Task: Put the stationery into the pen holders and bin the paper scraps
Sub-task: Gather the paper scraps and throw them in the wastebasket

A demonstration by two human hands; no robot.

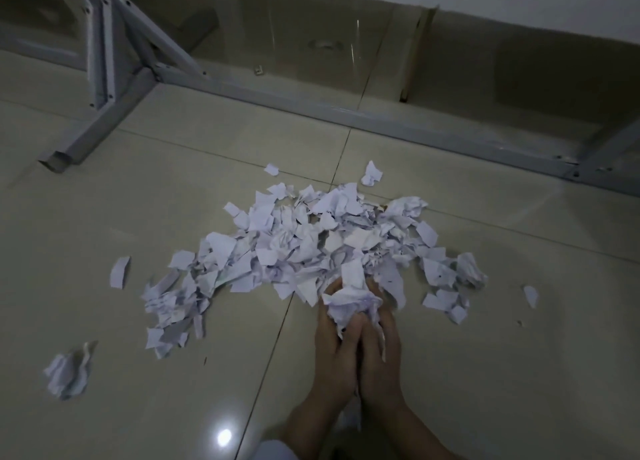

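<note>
A wide heap of torn and crumpled white paper scraps (304,244) lies on the tiled floor. At its near edge my left hand (334,352) and my right hand (379,355) are pressed together side by side, and between them they grip a bunch of crumpled scraps (349,303). Loose pieces lie apart from the heap: a crumpled ball (69,371) at the near left, a small strip (119,272) left of the heap, and a small scrap (530,296) to the right. No pen holder, bin or stationery is in view.
Grey metal table legs and a floor rail (381,116) run across the floor behind the heap, with a foot (65,156) ending at the left. A wall with a brown skirting (519,64) closes the back.
</note>
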